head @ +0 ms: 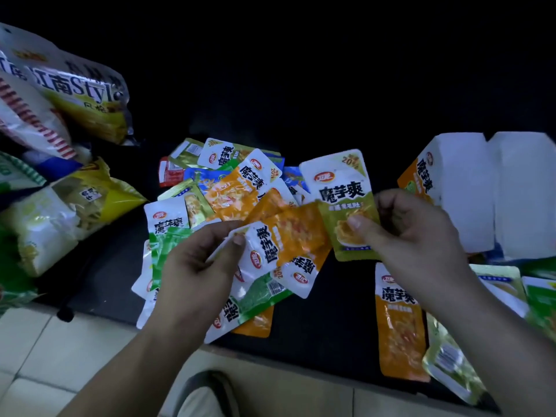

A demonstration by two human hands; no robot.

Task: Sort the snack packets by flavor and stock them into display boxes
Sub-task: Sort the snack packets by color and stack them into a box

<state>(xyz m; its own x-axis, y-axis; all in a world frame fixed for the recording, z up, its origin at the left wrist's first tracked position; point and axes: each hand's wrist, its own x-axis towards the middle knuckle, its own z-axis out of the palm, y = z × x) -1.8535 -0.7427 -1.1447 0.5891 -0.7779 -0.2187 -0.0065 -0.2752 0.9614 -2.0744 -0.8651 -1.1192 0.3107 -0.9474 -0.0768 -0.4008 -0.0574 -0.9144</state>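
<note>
Your right hand (421, 236) has its grip pinched on an olive-green foil snack packet (346, 206); your left hand (195, 266) has its grip closed on orange-and-white foil packets (288, 245). Beneath lies a mixed pile of loose packets (228, 182), unsorted. The white cardboard display box (457, 191) stands at the right, its contents hidden, so most stocking seems left. All rests on a black bench (316, 326) above pale floor tiles (45, 356), the room dark

Packet pile (228, 191) centre, big bags (60, 115) left, display boxes (481, 191) right, more packets (400, 320) before them.
</note>
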